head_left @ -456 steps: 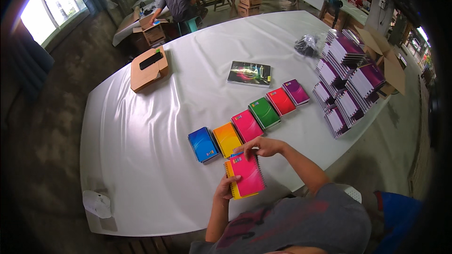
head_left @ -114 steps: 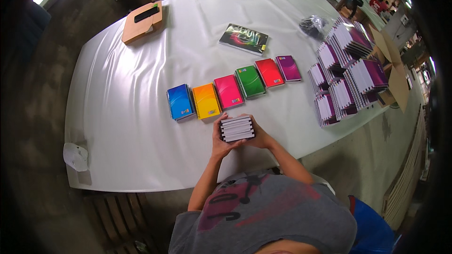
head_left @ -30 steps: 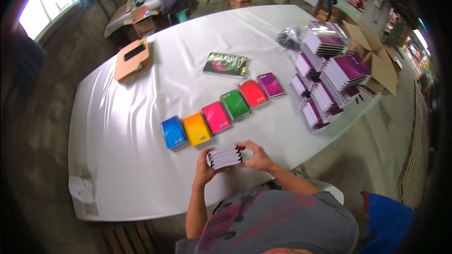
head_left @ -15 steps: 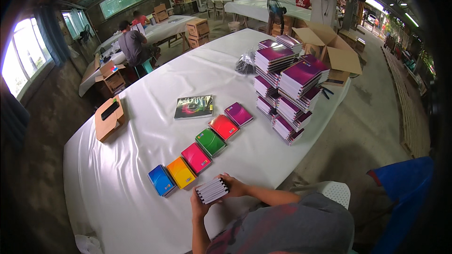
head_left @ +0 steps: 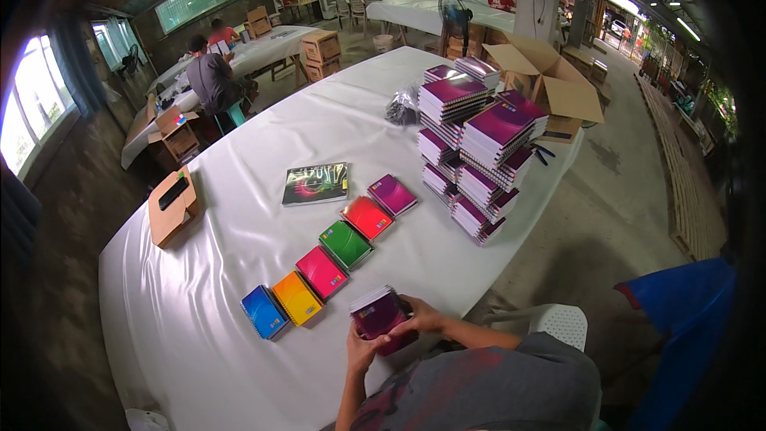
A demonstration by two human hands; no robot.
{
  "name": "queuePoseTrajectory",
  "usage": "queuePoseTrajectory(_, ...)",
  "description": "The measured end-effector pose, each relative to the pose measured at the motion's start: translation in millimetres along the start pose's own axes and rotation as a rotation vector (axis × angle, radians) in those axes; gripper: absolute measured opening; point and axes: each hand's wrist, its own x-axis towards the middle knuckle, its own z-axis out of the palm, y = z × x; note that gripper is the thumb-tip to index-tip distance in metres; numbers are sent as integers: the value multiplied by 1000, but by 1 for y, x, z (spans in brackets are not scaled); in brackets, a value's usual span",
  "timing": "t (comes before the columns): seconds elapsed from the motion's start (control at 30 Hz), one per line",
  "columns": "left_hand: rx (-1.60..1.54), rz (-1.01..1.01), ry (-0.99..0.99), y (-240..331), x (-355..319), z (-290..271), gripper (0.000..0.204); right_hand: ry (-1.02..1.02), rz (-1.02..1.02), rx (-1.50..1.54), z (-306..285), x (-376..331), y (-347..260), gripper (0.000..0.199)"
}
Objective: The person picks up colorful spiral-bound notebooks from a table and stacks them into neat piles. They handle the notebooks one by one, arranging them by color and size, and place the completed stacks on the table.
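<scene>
Between my two hands is a small stack of purple-covered notebooks [head_left: 378, 315], tilted so a cover faces up and the white page edges show on its far side. My left hand [head_left: 364, 345] grips the near left corner, while my right hand [head_left: 416, 318] wraps the right side. Beyond them, small spiral notebooks form a slanting row of piles: blue [head_left: 265, 313], yellow [head_left: 298, 298], pink [head_left: 322, 271], green [head_left: 346, 244], red [head_left: 368, 218] and purple [head_left: 392, 194]. Left of the row's far end lies a larger dark notebook with a colourful swirl [head_left: 316, 184].
Tall stacks of purple notebooks [head_left: 499, 129] stand at the table's right, by an open carton [head_left: 570, 96] and dark-handled pliers [head_left: 544, 155]. A clear plastic bag [head_left: 403, 105] sits behind. At left, a phone [head_left: 173, 194] rests on a cardboard box [head_left: 162, 227]. A person [head_left: 212, 80] sits beyond.
The held notebook stack has turned from edges facing up to a purple cover facing up. Both hands have shifted their grip around it, and the whole view has moved slightly.
</scene>
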Motion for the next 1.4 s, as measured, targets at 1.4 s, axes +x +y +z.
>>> queuePoseTrajectory(1.4,317,-198,-163,-118,16,74,72,884,-477,693,-414,-25,-270,45)
